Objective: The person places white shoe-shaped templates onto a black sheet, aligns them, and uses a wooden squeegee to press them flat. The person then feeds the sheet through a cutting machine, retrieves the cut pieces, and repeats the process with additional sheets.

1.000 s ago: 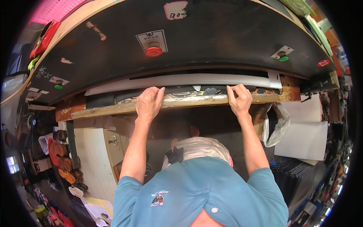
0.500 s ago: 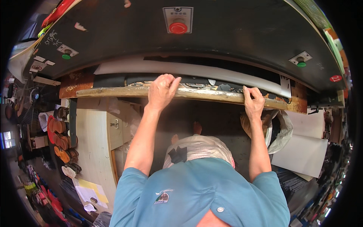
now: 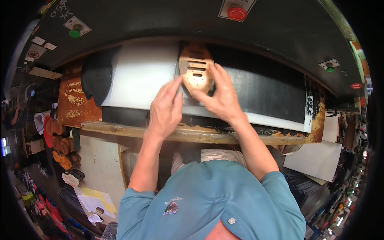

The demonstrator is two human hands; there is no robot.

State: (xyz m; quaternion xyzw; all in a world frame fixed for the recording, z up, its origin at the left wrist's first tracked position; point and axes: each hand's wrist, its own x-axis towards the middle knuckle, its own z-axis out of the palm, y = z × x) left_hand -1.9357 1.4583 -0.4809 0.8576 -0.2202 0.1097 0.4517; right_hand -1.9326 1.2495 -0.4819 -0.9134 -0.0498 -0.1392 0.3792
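Note:
A tan, sole-shaped cutting die (image 3: 196, 74) with several slots and small holes lies lengthwise at the boundary between a white board (image 3: 146, 76) and a black sheet (image 3: 264, 90). My right hand (image 3: 222, 98) grips its right side, thumb at the near end and fingers along the edge. On the other side, my left hand (image 3: 166, 108) has its fingers stretched out, the fingertips against or very close to the die's left edge. Both hands are slightly blurred. The die's far end reaches toward the dark machine beam (image 3: 168, 20).
On the beam are a red push button (image 3: 237, 14) and two green ones. A worn wooden bar (image 3: 192, 133) runs along the bed's front edge. A black piece (image 3: 97, 78) lies at the left. Brown soles (image 3: 62, 146) and papers (image 3: 96, 204) lie lower left, white sheets (image 3: 314, 160) lower right.
Both hands have left the wooden front bar and moved forward over the bed to the sole-shaped die, which now shows. The white board and black sheet are more exposed; the view has shifted.

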